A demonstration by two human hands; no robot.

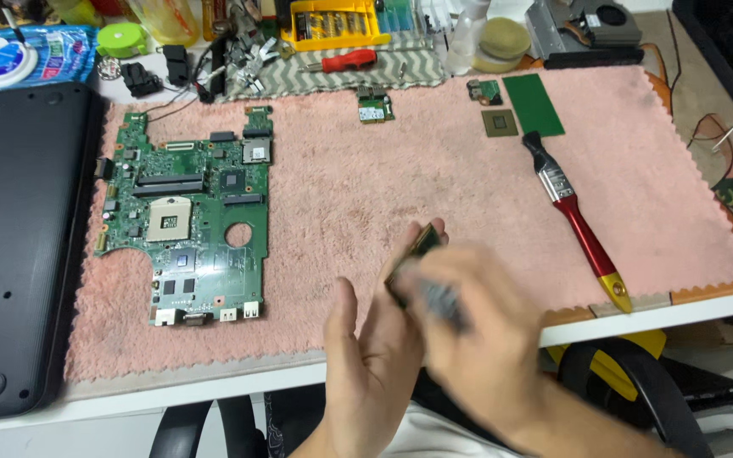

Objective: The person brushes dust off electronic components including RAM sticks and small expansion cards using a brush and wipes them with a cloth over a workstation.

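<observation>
Head view: two hands (pixel 434 339), one motherboard (pixel 187 216), one brush (pixel 574 216).

The single head view looks steeply down from above the near edge of the pink mat (pixel 434 178); it faces the far clutter; fairly close.

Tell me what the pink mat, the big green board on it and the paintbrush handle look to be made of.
Pink mat: soft fleecy cloth, judging by its fuzzy nap and zigzag-cut edge. Green board: rigid circuit board, apparently laminate with a glossy green coat, dark chips and metal sockets. Paintbrush handle: glossy red with a yellow tip, lacquered wood or plastic; cannot tell which.
</observation>
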